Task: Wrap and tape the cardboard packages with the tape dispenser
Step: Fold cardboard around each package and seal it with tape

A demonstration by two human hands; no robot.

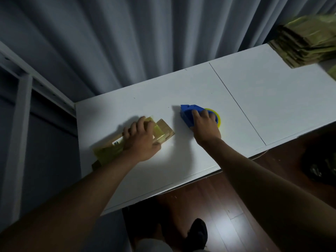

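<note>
White table (181, 160): tape-wrapped cardboard package (163, 131), blue dispenser (187, 115).

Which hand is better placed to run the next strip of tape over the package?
Probably the right hand: it already grips the blue tape dispenser on the table. The left hand grips the cardboard package, steadying it.

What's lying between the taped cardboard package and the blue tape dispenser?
Nothing: the head view shows only bare white table between the package and dispenser.

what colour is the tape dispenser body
Blue, with a yellow tape roll behind it; tape dispenser shows in the head view.
</note>
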